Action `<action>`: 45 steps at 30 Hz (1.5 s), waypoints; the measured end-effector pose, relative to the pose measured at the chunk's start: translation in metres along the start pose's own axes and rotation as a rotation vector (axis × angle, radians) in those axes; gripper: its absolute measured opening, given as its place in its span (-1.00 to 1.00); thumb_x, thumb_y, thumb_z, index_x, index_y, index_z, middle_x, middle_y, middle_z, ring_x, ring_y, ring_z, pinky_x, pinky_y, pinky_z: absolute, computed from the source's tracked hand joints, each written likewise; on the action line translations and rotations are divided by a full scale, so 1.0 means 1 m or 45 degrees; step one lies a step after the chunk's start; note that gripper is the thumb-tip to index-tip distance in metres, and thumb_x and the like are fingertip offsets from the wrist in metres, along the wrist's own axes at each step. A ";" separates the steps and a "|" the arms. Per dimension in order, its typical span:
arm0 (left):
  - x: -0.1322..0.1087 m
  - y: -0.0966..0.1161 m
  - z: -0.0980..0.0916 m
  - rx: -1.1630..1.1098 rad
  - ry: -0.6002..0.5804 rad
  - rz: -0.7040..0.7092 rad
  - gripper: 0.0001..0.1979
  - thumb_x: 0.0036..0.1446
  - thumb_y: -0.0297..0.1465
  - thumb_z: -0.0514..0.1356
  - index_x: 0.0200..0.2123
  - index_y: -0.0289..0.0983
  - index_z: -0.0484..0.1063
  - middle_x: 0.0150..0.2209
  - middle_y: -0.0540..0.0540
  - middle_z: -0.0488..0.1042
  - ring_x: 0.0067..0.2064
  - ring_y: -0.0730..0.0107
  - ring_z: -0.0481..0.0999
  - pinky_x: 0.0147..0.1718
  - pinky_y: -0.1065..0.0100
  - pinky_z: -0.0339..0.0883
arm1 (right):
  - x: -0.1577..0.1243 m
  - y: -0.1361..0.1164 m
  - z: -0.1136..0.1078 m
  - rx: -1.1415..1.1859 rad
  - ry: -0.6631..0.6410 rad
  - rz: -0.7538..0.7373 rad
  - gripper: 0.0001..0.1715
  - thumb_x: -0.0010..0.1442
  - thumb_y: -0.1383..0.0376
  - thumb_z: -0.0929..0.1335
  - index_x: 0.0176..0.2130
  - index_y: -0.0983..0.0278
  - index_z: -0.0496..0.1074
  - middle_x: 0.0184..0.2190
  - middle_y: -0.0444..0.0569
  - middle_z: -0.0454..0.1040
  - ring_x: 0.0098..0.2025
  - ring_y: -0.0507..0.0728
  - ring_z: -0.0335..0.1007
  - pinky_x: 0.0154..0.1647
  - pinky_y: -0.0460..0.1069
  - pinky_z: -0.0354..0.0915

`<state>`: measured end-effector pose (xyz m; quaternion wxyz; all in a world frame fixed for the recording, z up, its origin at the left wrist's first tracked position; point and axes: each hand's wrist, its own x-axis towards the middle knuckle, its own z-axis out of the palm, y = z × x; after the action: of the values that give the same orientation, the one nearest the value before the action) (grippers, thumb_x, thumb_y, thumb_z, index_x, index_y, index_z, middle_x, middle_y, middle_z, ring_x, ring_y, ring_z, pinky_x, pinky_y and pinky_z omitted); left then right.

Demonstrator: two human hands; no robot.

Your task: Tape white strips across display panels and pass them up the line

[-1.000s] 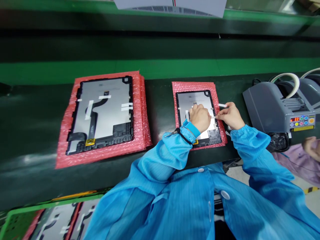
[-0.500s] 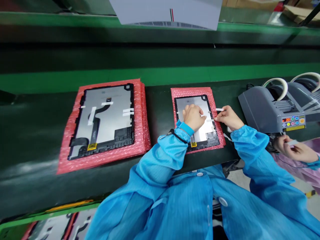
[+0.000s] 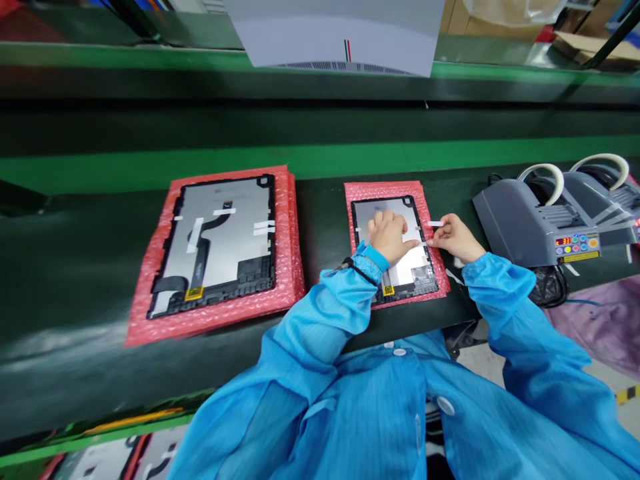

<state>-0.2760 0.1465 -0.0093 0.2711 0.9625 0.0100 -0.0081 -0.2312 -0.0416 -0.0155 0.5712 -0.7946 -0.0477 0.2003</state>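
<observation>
A tablet screen panel with a black frame and silver back lies on a pink bubble-wrap sheet before me. My left hand rests on it, fingers apart, the thumb stretched toward the panel's right edge. At that edge my right hand is closed in a pinch, its fingertips close to the left thumb. A short white tape strip sticks out leftward from its fingers. Another small white piece shows between thumb and fingertips at the edge. Part of the panel is hidden under my left hand.
To the left, a larger-looking panel with white tape strips lies on stacked pink bubble wrap. Grey tape dispensers stand at the right, with a black cable below. Under the bench edge, front left, more panels show. A person's pink garment is at the right.
My left thumb has stretched out to the panel's right edge, nearer my right fingertips. The co-worker's hands at the right have gone out of view. The view has shifted slightly.
</observation>
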 end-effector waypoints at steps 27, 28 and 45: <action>0.013 -0.002 -0.013 -0.386 -0.197 0.155 -0.87 0.19 -0.38 0.21 -0.38 -0.26 0.52 -0.30 -0.06 0.50 -0.21 0.32 0.42 -0.11 0.26 0.24 | -0.010 -0.014 0.005 -0.156 0.011 -0.227 -0.56 -0.07 -0.03 0.47 -0.44 0.27 0.42 -0.48 -0.09 0.42 -0.42 0.06 0.27 -0.32 0.00 0.24; 0.013 -0.001 -0.012 -0.371 -0.206 0.135 -0.87 0.19 -0.37 0.21 -0.37 -0.26 0.52 -0.29 -0.07 0.50 -0.19 0.30 0.42 -0.09 0.25 0.23 | -0.008 -0.013 0.006 -0.151 0.017 -0.226 -0.62 -0.05 0.01 0.46 -0.45 0.27 0.41 -0.49 -0.10 0.42 -0.42 0.06 0.26 -0.32 0.00 0.23; 0.006 0.012 -0.002 -0.055 -0.160 -0.070 -0.80 0.25 -0.31 0.18 -0.39 -0.25 0.52 -0.08 -0.19 0.42 0.11 -0.03 0.26 0.00 0.05 0.15 | 0.002 -0.001 0.015 -0.459 0.127 -0.148 -0.91 -0.01 0.29 0.34 -0.50 0.26 0.41 -0.58 -0.16 0.37 -0.51 0.04 0.20 -0.40 -0.02 0.14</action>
<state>-0.2693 0.1370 -0.0016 0.2917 0.9533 0.0194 -0.0758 -0.2346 -0.0271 -0.0192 0.4319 -0.8889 -0.1001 0.1156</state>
